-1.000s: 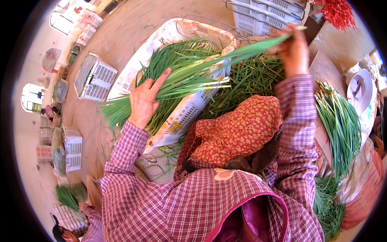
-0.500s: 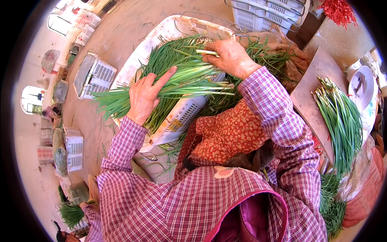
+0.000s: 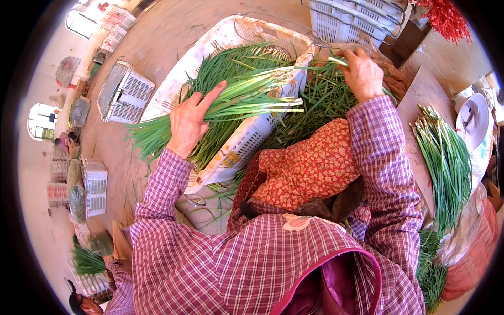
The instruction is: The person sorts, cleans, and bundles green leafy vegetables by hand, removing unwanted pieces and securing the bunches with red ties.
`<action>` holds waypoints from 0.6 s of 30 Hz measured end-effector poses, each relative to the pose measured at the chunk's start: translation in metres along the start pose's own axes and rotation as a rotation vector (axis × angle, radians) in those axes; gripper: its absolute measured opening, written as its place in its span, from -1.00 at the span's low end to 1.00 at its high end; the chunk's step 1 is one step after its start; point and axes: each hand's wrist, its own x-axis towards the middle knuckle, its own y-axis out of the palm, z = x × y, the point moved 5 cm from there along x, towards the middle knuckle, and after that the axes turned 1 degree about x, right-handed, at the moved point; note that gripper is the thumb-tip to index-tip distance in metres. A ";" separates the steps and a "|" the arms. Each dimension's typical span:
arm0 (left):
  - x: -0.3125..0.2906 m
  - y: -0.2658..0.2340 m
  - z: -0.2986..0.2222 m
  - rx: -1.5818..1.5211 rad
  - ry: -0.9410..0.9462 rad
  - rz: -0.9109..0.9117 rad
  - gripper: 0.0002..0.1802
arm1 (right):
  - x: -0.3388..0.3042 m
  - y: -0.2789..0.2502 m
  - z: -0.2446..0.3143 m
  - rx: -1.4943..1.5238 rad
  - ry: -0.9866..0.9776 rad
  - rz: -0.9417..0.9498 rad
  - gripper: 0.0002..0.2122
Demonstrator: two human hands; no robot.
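My left hand (image 3: 188, 123) grips a bunch of garlic chives (image 3: 252, 94) over a white plastic crate (image 3: 239, 146), its index finger stretched along the leaves. The pale stem ends point right and the green leaf tips hang left. To the right of the crate, my right hand (image 3: 363, 76) is raised, pinching a pale stalk (image 3: 337, 61) between thumb and fingers. Beneath it lies a heap of loose green leaves (image 3: 325, 102). More chives (image 3: 231, 63) fill the crate under the held bunch.
A board (image 3: 407, 113) on the right carries another chive bunch (image 3: 445, 163), with a pale hat (image 3: 471, 121) beside it. Stacked white crates (image 3: 346, 23) stand at the back; another crate (image 3: 126, 94) is at left. A co-worker's sleeve (image 3: 119, 281) shows lower left.
My right hand has moved right, away from the bunch to above the loose heap, with a stalk in its fingers. My left hand keeps its grip, nearly in place.
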 end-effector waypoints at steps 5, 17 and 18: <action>0.004 0.004 -0.004 -0.036 -0.009 0.048 0.05 | -0.035 -0.036 0.118 0.557 -0.554 -0.133 -0.69; 0.009 0.008 -0.013 -0.362 -0.027 -0.011 -0.14 | -0.020 -0.014 0.119 0.773 -0.345 0.016 -0.91; 0.006 0.012 -0.008 -0.336 -0.056 0.027 -0.15 | -0.016 -0.010 0.109 0.818 -0.337 0.022 -0.95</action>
